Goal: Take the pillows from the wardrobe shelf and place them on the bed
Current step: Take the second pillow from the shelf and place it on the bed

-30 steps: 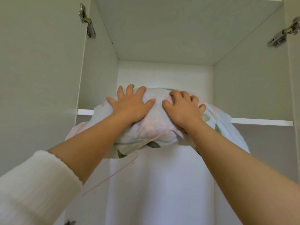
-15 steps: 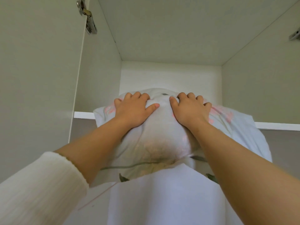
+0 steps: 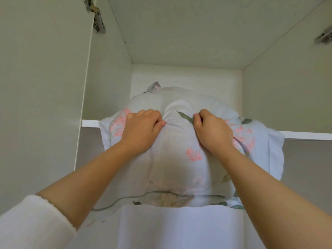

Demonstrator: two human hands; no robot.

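1. Pulling a floral pillow (image 3: 181, 159) off the wardrobe shelf (image 3: 305, 135), seen from below; about half of it overhanging the shelf edge, the rest resting inside the compartment.
2. Left hand (image 3: 142, 131) and right hand (image 3: 212, 131) both on top of the pillow, side by side and near its middle, fingers (image 3: 156, 121) curled tight and bunching the pillowcase fabric into a ridge between the two fists. Both hands closed on the pillow, neither open.
3. Judged the step in hand: drawing the pillow forward and down, clear of the shelf. Bed not in view, so the carry not yet begun.
4. To do it well: grip the filling as well as the cloth, since a pinch of case alone may slip or stretch; pull evenly with both hands so the pillow does not twist against the left wardrobe wall (image 3: 107, 78).
5. Worth shifting one hand beneath the hanging front edge as the weight tips out, to stop a sudden drop toward the face.
6. White fabric (image 3: 179, 229) hanging directly below the pillow, likely a second item; keep it from dragging out along with the first.
7. No brand, label or readable writing visible; only pink flowers and green leaves printed on pale cloth. Metal hinge (image 3: 97, 17) on the left door unmarked.
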